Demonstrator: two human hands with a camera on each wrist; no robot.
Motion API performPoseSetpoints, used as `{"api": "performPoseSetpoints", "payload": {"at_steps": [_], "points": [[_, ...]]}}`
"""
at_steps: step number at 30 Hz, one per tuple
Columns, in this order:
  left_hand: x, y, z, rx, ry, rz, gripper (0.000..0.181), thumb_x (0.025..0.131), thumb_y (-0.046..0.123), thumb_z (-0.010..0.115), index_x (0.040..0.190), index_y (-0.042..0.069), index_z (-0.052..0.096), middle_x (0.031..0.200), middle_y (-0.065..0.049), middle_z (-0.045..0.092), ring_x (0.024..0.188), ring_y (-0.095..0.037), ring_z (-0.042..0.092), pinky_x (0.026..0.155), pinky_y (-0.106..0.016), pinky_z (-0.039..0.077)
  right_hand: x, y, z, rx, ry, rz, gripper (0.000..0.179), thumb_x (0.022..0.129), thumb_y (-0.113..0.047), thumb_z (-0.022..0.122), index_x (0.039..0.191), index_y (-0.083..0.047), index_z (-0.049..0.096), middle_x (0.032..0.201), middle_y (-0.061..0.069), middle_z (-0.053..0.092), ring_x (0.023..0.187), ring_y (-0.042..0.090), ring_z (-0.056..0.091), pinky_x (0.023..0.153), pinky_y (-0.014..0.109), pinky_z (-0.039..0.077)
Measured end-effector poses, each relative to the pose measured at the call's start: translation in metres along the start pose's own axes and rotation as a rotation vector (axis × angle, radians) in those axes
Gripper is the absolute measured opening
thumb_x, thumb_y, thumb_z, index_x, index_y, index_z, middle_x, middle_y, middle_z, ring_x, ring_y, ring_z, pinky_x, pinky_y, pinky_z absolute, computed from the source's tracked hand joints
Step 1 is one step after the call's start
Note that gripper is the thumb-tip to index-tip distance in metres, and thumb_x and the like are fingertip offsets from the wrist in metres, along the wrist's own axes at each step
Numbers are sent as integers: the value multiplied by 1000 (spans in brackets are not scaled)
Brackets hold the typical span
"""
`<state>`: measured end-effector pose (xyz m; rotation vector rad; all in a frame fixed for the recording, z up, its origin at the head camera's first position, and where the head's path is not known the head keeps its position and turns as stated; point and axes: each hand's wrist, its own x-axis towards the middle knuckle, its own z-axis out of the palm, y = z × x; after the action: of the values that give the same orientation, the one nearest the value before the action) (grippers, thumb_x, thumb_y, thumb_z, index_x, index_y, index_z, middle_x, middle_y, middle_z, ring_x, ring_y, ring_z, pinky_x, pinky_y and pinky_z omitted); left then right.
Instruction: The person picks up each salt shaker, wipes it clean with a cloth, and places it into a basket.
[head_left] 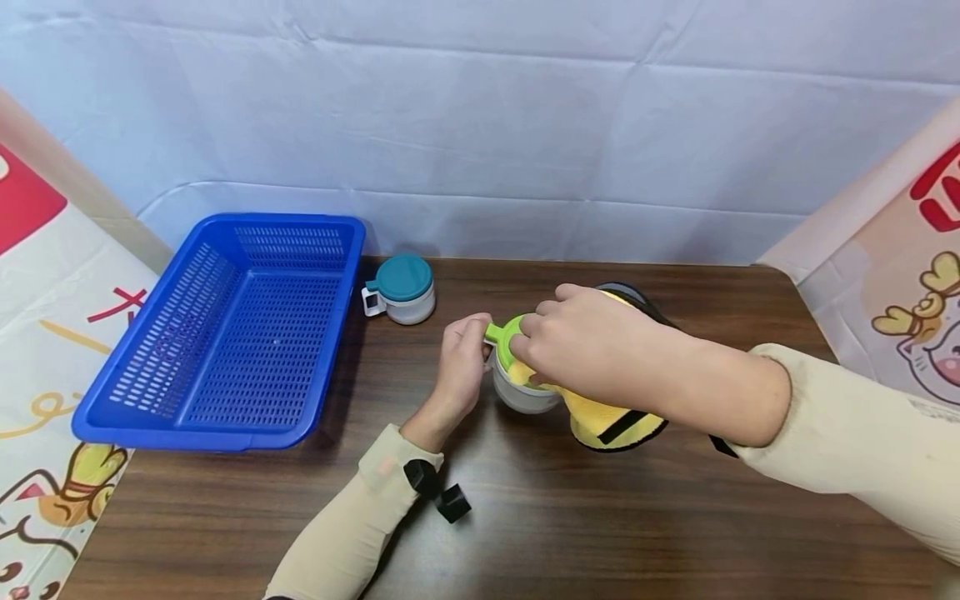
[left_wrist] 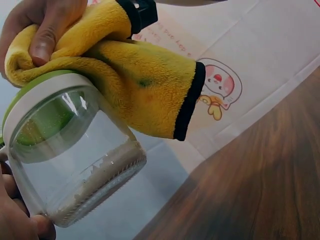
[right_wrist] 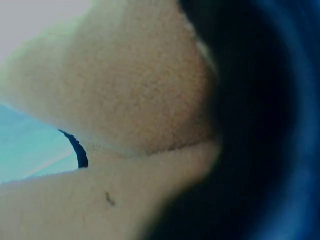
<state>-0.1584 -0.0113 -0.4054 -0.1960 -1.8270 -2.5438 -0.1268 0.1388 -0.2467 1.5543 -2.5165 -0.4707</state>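
Note:
A clear glass jar with a green-topped lid is tilted in the left wrist view. Some pale, grainy stuff lies along its bottom. My left hand grips the jar by its handle side, fingers curled. From the right, my right hand bunches a yellow cloth with black edging and holds it against the lid. The rest of the cloth hangs down beside the jar. Only blurred skin and a dark band fill the right wrist view, so nothing held shows there.
On the left of the brown wooden table stands a blue plastic basket with slotted walls. Between basket and hands, near the back, sits a second jar with a teal lid. A pale sheet hangs behind the table.

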Motion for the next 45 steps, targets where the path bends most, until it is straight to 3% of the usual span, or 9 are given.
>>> {"api": "performPoseSetpoints", "payload": {"at_steps": [8, 25, 33, 45], "points": [[0, -4, 0, 28, 48, -39, 32, 92, 4, 35, 62, 13, 38, 55, 6, 32, 51, -8, 33, 45, -20, 28, 4, 4, 12, 17, -13, 7, 34, 79, -35, 86, 80, -13, 61, 68, -5, 49, 61, 15, 49, 60, 28, 36], [0, -8, -3, 92, -3, 1, 31, 90, 3, 35, 60, 10, 37, 58, 4, 31, 53, -9, 32, 46, -20, 29, 10, 6, 17, 30, -76, 25, 25, 84, -35, 81, 88, -14, 67, 73, -1, 56, 67, 18, 58, 62, 29, 40], [-2, -8, -2, 91, -45, 3, 31, 89, 3, 34, 59, 9, 38, 58, 3, 32, 54, -10, 32, 47, -21, 28, 11, 13, 23, -9, -65, 26, 27, 85, -34, 81, 87, -12, 65, 72, 1, 55, 66, 21, 58, 61, 30, 41], [-2, -9, -5, 83, -53, 14, 31, 88, 3, 35, 58, 11, 37, 57, 4, 31, 52, -9, 31, 47, -20, 26, 12, 22, 28, -4, -45, 44, 26, 85, -34, 79, 88, -13, 65, 73, 2, 56, 69, 23, 60, 62, 31, 42]]}}
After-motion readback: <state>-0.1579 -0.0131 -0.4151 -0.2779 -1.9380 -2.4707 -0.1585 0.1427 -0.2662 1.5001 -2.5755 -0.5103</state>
